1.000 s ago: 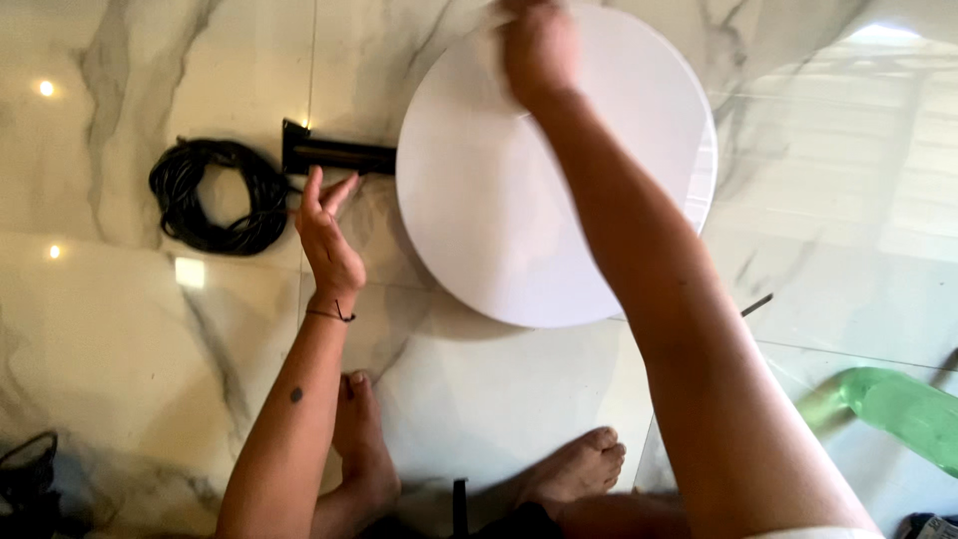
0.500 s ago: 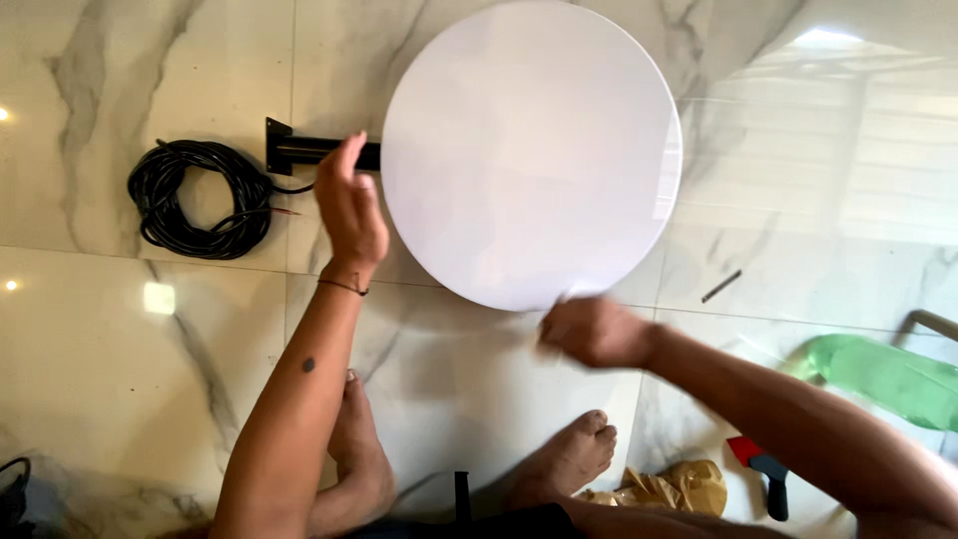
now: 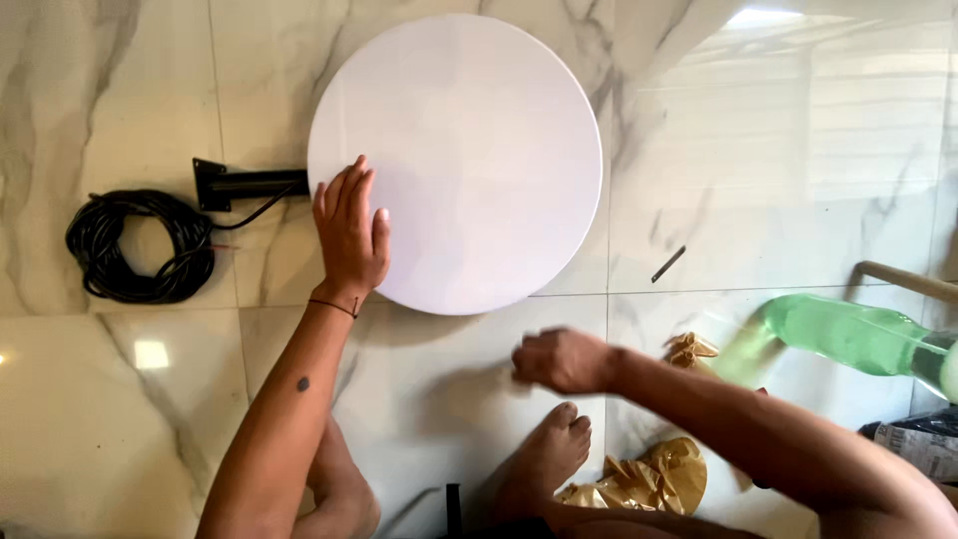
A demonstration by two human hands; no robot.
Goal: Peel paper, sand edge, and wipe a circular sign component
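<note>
A large white round disc (image 3: 469, 150) lies flat on the marble floor (image 3: 758, 170). My left hand (image 3: 351, 238) rests palm down on its left edge, fingers together. A black bracket arm (image 3: 244, 184) sticks out from under the disc's left side, and a thin cable runs from it to a coil of black cable (image 3: 140, 247). My right hand (image 3: 562, 359) is blurred, fingers curled, low over the floor just below the disc; I cannot tell whether it holds anything.
My bare feet (image 3: 544, 461) sit at the bottom centre. Crumpled gold wrapping (image 3: 649, 477) lies beside them. A green plastic bottle (image 3: 848, 332) lies at the right, with a wooden bar (image 3: 903, 279) above it. A small dark stick (image 3: 669, 264) lies right of the disc.
My right hand came off the disc's top edge and swung down to the floor below the disc. My left hand moved from beside the disc onto its left edge.
</note>
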